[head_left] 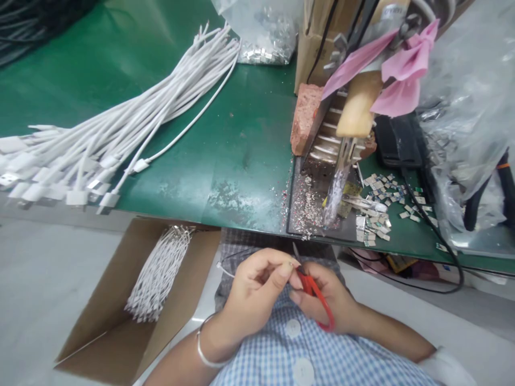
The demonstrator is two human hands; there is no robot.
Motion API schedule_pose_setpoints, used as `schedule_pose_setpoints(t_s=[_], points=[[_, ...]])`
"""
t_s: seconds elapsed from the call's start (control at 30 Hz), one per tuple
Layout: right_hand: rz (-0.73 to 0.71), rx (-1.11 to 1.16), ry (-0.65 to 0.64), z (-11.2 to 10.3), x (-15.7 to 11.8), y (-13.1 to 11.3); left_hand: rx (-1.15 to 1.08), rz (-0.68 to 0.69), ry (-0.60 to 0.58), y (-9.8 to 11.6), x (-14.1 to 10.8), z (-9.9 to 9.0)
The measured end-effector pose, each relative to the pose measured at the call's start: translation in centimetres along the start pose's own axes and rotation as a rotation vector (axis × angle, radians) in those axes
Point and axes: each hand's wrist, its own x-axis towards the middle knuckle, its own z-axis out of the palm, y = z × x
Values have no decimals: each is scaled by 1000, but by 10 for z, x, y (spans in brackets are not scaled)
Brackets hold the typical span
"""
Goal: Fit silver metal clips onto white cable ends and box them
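Observation:
In front of my lap my left hand (257,287) is closed in a pinch, thumb against fingertips. A thin white cable (226,271) comes out behind that hand on its left; its pinched end is mostly hidden by the fingers. My right hand (330,295) grips red-handled scissors (322,300), the blades pointing up towards the table edge, close beside the left fingertips. On the table to the left lies a bundle of white USB cables (161,102), with their plugs near the front edge.
A soldering iron (356,112) tied with pink cloth hangs over a dark plate (298,214) strewn with solder bits, beside a brick (306,115). Small metal connectors (374,222) lie to its right. Below left, a cardboard box (181,284) holds white cables (161,273).

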Motion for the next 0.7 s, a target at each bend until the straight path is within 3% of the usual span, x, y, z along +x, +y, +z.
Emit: schedule_pose_setpoints(t_s=[0.17, 0.33, 0.7], points=[[-117, -302, 33, -16, -1, 0, 28, -22, 8, 5, -3, 0], [-357, -646, 62, -30, 4, -7, 46, -64, 1, 6, -5, -1], [-522, -794, -9, -44, 10, -5, -173, -215, -132, 7, -5, -3]])
